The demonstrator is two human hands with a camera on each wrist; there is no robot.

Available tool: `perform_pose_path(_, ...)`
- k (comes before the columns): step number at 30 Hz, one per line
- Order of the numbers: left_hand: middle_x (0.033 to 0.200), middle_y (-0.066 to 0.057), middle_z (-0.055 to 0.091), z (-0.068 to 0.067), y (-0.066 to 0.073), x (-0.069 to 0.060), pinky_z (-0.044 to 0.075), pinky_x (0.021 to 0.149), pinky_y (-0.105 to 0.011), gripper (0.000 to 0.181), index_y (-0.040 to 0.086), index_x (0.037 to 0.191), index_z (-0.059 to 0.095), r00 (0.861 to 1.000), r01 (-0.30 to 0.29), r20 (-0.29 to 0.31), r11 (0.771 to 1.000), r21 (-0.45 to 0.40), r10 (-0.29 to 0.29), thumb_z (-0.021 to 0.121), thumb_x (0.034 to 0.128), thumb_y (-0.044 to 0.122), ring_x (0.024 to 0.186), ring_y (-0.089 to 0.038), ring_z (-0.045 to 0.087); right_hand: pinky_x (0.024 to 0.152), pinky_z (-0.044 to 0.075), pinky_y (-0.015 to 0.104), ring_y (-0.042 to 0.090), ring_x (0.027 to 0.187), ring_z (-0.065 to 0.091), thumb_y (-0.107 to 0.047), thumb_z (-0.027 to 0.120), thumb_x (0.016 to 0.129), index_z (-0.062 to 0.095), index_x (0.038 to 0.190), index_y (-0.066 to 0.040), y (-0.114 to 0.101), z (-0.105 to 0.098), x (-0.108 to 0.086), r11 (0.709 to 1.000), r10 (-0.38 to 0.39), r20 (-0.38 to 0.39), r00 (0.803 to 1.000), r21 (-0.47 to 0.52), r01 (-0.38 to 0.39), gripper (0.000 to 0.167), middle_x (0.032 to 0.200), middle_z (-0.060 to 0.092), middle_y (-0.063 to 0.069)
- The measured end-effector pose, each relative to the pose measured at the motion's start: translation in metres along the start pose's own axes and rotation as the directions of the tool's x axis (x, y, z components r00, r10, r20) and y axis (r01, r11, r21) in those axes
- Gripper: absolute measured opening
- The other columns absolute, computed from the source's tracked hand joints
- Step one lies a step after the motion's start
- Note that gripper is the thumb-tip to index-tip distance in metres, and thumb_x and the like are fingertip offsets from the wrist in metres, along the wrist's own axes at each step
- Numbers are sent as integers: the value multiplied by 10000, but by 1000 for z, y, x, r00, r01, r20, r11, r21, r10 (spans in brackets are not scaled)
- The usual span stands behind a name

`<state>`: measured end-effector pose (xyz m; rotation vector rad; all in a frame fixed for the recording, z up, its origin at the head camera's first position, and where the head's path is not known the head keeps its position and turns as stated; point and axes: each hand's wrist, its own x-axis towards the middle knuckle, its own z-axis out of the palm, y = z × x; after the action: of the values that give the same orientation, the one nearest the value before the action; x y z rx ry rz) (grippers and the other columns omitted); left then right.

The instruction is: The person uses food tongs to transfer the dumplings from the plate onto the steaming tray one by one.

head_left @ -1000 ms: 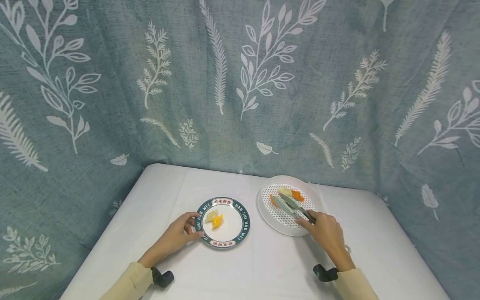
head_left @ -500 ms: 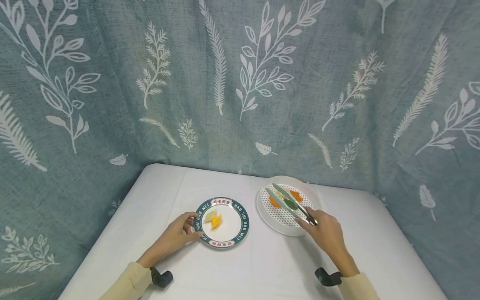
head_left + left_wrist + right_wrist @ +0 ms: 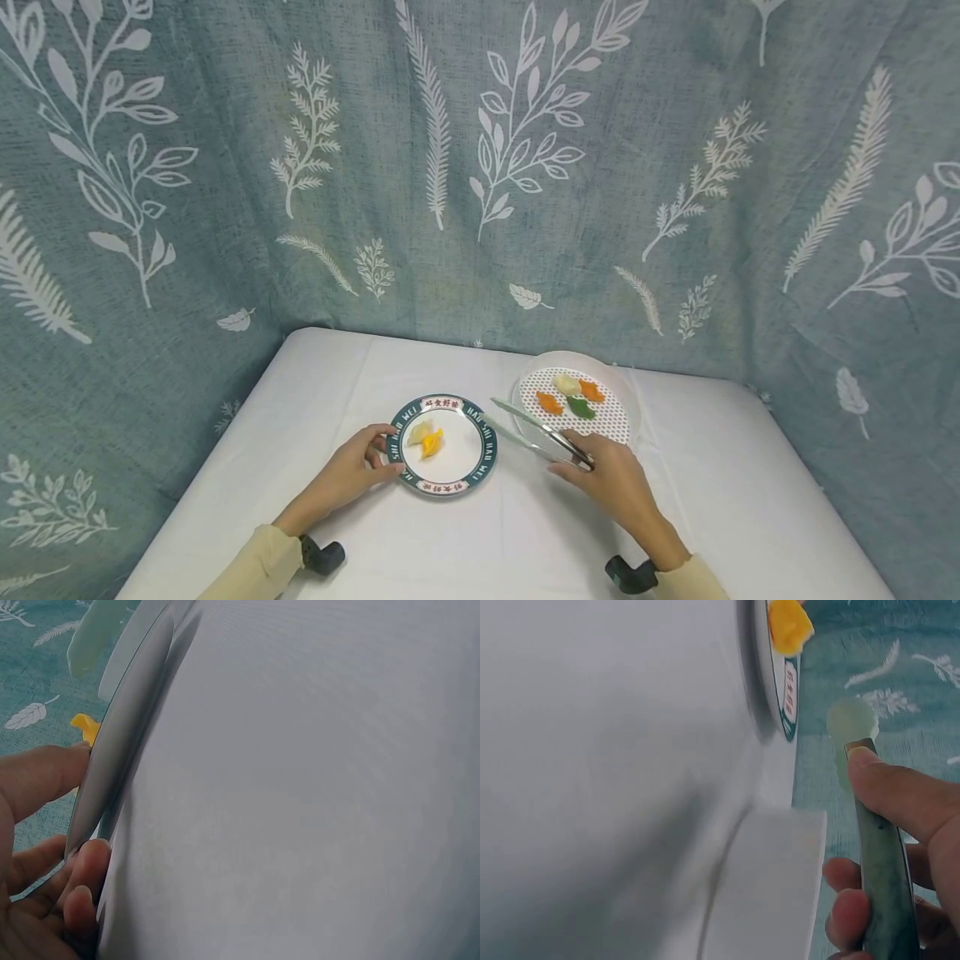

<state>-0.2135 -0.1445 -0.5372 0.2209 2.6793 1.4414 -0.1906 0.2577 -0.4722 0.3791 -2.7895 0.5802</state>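
Note:
At the plate's left side, my left hand (image 3: 360,467) grips the rim of a green-banded white plate (image 3: 460,468); the left wrist view shows the thumb (image 3: 52,776) on top and fingers curled beneath. A yellow dumpling (image 3: 432,445) and a pale dumpling (image 3: 419,432) lie together on it. My right hand (image 3: 618,485) holds pale-green-tipped tongs (image 3: 557,437), their tips spread above the plate's right rim with nothing seen between them. Behind the tongs, a white perforated steamer tray (image 3: 613,425) bears a green dumpling (image 3: 581,407), two orange dumplings (image 3: 549,403) and a pale one (image 3: 566,384).
A white cloth (image 3: 525,533) covers the table. Leaf-patterned curtains (image 3: 465,292) hang along the back and both sides. Each wrist carries a black camera mount (image 3: 322,556).
The right hand has brought the tongs left from over the steamer tray to the plate's right edge. The green dumpling, earlier between the tongs, now lies free in the tray. The left hand stays on the plate.

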Motion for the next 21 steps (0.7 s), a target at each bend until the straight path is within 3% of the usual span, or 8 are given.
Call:
perform_pose_path(10,1099,-1,594,1,-3,1,455,685,-290,651,140,1417,557,1000,-11,-4,1000,12,11,854,857,286,825,-135,526,532,350,225,6,602,396,-444,877,786,751,1260,-194,-28,22,-2,992,-121,81,989,28,119,551,763,579,-208)
perform_pose_path(21,1099,-8,601,1,-5,1,453,681,-287,641,129,1410,562,1000,-27,-9,1000,14,27,850,859,286,823,-136,527,550,377,221,25,631,426,-430,887,778,771,1211,-221,-54,34,-4,985,-170,31,985,34,169,495,754,579,-166)
